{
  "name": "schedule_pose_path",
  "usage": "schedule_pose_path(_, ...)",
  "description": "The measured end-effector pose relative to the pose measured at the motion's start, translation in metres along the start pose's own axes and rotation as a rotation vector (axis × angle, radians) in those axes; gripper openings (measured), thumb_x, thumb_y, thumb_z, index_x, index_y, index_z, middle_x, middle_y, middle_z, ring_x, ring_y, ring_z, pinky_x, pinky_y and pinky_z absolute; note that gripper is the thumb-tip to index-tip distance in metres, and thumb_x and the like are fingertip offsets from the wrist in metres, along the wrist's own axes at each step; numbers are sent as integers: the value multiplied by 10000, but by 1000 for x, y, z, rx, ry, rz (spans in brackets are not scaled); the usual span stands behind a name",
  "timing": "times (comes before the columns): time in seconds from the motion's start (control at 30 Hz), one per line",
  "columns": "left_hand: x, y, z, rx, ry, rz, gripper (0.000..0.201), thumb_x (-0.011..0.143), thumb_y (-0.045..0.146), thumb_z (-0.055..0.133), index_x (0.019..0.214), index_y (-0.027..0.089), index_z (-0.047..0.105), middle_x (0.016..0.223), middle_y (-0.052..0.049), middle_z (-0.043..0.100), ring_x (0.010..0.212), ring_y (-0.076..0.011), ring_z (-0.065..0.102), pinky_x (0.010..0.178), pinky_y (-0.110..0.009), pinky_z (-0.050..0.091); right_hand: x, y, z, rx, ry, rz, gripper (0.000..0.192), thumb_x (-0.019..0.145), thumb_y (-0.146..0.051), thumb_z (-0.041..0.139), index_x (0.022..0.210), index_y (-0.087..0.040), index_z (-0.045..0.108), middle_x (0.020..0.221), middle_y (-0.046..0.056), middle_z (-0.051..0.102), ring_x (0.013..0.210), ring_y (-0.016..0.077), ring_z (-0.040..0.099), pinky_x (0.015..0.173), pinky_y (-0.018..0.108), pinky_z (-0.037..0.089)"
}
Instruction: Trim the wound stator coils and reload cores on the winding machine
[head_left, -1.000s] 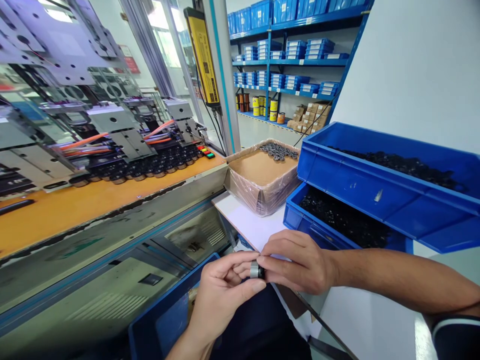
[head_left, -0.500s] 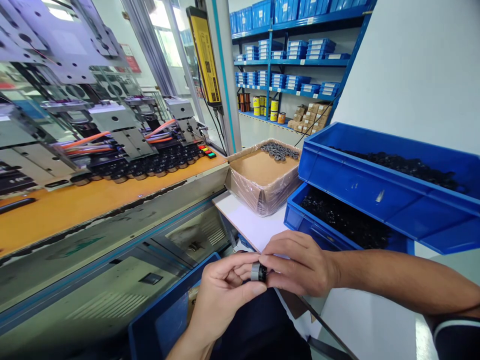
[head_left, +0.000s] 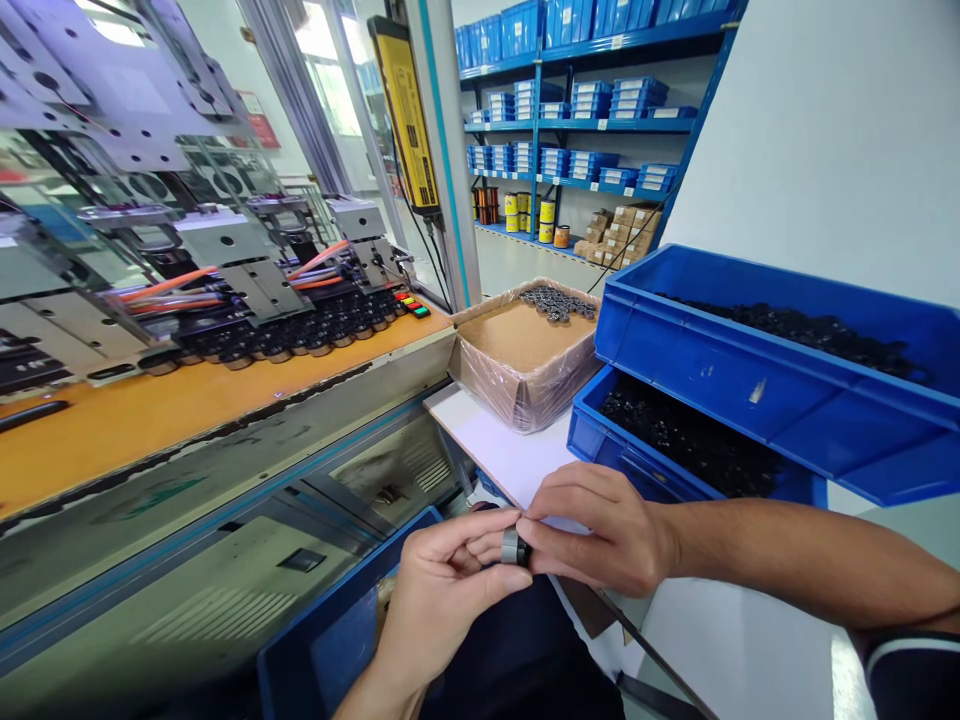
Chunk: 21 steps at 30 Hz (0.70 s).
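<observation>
A small ring-shaped part (head_left: 511,546), grey metal on its left side and black on its right, is held between my two hands above my lap. My left hand (head_left: 454,570) is closed on it, thumb below and index finger above. From the right, my right hand (head_left: 600,525) presses its fingertips against the black side. Those fingers partly cover the black side, so I cannot make out its detail.
A carton lined with clear film (head_left: 517,385) holds several small metal parts. Two stacked blue bins (head_left: 780,385) with black parts stand on the right. On the left, a machine bench (head_left: 315,385) carries rows of black and copper-coloured parts. A blue crate (head_left: 281,655) sits below.
My right fingers have shifted slightly over the black side of the part, covering more of it. My left hand keeps its grip almost unmoved.
</observation>
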<state>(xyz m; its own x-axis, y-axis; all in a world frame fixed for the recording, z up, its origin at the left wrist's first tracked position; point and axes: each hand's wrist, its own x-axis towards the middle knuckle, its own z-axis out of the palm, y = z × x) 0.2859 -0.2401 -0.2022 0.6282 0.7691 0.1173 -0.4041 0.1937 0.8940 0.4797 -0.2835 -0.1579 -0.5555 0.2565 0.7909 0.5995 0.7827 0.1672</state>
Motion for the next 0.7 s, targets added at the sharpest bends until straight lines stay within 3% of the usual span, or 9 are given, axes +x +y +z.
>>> schedule_pose_path(0.23,3,1,0,-37,-15,-53,380,606,95,884,953,227,806,848,-58,818,763,-185,777,734,-204,616,0,0,0,-9,-27,-47,186,908,-152,628,983,14,666,755,85,635,714,176,613,609,314,556)
schedule_pose_path(0.37,-2,-1,16,-123,45,-45,356,574,72,893,893,205,807,835,-67,817,747,-187,777,726,-231,626,-2,-4,-3,-38,-78,-96,193,891,-123,625,991,39,661,790,114,640,736,210,632,593,337,558)
schedule_pose_path(0.53,-5,-11,34,-222,193,203,421,545,28,893,899,233,795,937,-48,818,823,-166,774,761,-210,613,-9,-9,-8,-39,-162,-8,228,909,-71,557,1104,8,644,995,168,646,998,271,644,785,394,601)
schedule_pose_path(0.63,-4,-11,26,-53,132,375,499,539,65,909,995,231,790,999,-81,806,822,-172,764,743,-219,609,-20,-13,-11,0,-158,82,283,907,-71,572,1183,-46,630,1088,152,654,1073,232,636,895,339,600)
schedule_pose_path(0.7,-4,-8,18,138,77,484,440,587,149,905,1009,203,794,991,-113,796,808,-186,753,731,-247,609,-29,-14,-13,18,-159,128,301,931,-88,527,1211,-87,637,1118,126,664,1042,192,652,876,259,605)
